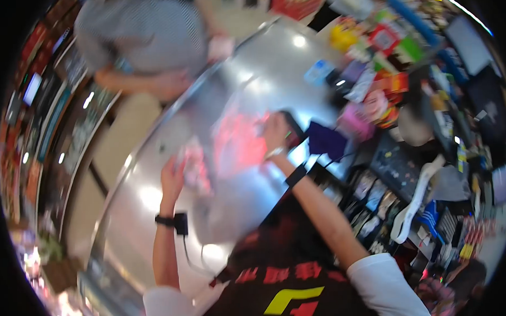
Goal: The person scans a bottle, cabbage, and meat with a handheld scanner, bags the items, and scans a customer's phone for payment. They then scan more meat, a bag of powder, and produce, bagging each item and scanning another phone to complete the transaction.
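My left hand (173,174), with a dark band and small box at the wrist, has its fingers at the edge of a pinkish-white packet (196,168) and appears to grip it. Right of it, a clear plastic bag (233,145) glows red-pink over the metal counter (127,218). My right hand (274,132) is at the bag's right side, fingers curled against a dark handheld device (292,130) with a small green light. Motion blur hides the finger details and the bag's contents. A dark purple flat object (326,140) sits just right of the device.
Across the counter stands a person in a grey top (148,39), a hand near its edge. Colourful packaged goods (384,92) crowd the right. Nearer are a cash drawer (371,201) with notes, a white curved handle (419,199) and dark screens (488,108). Shelves line the left.
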Demonstrator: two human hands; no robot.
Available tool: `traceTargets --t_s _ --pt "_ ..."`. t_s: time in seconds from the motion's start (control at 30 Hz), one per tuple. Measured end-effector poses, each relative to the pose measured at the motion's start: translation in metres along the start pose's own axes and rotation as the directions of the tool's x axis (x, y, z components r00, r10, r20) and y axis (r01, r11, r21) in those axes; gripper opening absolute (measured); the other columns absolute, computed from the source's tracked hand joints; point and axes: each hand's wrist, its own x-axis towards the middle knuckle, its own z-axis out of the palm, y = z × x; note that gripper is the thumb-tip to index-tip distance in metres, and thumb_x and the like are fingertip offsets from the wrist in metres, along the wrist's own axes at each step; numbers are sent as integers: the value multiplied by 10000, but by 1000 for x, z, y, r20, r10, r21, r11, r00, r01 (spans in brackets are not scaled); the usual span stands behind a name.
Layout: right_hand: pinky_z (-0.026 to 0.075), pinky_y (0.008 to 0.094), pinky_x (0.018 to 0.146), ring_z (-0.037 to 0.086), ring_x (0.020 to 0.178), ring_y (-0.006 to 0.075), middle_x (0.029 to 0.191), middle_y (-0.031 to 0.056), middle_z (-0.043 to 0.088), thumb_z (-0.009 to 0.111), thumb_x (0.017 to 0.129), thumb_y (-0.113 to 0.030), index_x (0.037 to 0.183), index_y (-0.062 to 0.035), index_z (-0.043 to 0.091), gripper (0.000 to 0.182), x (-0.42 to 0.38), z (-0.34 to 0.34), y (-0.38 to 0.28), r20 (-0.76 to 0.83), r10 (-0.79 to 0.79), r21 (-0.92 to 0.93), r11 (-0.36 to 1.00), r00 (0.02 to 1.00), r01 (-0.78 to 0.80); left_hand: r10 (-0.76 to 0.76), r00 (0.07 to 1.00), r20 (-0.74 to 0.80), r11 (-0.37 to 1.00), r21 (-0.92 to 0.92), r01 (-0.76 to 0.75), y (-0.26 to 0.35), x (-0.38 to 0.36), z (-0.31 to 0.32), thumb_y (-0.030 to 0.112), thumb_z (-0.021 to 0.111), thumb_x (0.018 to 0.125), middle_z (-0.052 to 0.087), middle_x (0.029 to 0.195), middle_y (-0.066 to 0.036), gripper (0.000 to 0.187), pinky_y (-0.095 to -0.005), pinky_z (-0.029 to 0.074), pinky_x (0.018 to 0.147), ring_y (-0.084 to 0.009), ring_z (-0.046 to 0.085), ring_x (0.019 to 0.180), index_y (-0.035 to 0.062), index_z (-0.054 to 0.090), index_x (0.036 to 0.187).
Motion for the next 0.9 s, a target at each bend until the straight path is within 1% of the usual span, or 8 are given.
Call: traceTargets --t_s 0.07,0.2,0.27,0.4,0.5,0.6,0.77,0.9 --pt "389 254 513 455 536 94 686 37 567 425 911 -138 974 -15 564 196 -13 2 -33 207 416 420 779 885 -464 -130 988 86 921 -358 152 20 -20 -21 112 542 860 630 866 -31 192 -240 440 694 -85 555 789 15 609 1012" --pt "396 168 522 476 589 39 690 -28 534 455 908 -155 1079 -58 594 240 -31 17 -31 440 305 361 801 845 -477 -191 950 249 825 -484 293 84 -46 -50 101 572 847 604 884 15 196 -211 424 706 -55 531 795 8 608 1016" --pt "380 166 513 456 588 29 681 -43 518 465 903 -153 1079 -73 604 238 -37 22 -37 638 265 316 766 723 -560 -148 931 334 792 -524 314 97 -51 -55 98 582 840 609 904 13 206 -215 422 719 -62 532 803 6 606 1023" --pt "322 178 440 405 505 21 633 -68 462 484 901 -165 1088 -81 605 238 -33 8 -51 886 80 110 921 456 -375 -16 878 478 796 -526 301 97 -38 -27 85 570 846 608 907 15 222 -217 419 728 -63 531 822 11 603 1053" --pt "300 193 428 379 493 16 595 -72 434 490 892 -138 1072 -69 619 232 -27 -22 -36 868 127 79 920 481 -384 37 886 463 771 -577 269 79 -22 18 112 575 848 601 873 8 174 -212 431 694 -74 546 774 18 601 992" --pt "293 180 421 373 472 18 571 -73 433 483 883 -94 1108 -68 604 256 -27 -61 -40 890 161 17 923 427 -384 -162 879 449 518 -719 463 65 -8 56 88 550 861 584 876 9 163 -220 423 709 -70 522 808 6 611 989" --pt "345 193 444 407 477 28 561 -50 451 508 883 -99 1179 -38 547 306 -57 -119 -76 956 226 -52 758 187 -651 -372 926 -56 487 -862 143 9 15 96 80 518 871 600 968 -59 162 -238 464 687 -131 574 835 16 569 1010" --pt "430 214 595 499 648 54 715 -5 533 537 877 -132 1250 -10 463 400 -71 -116 -83 919 196 119 689 342 -715 -285 880 -380 784 -621 -14 -4 43 67 91 521 855 574 931 -91 195 -282 474 679 -162 569 823 -7 524 1024"
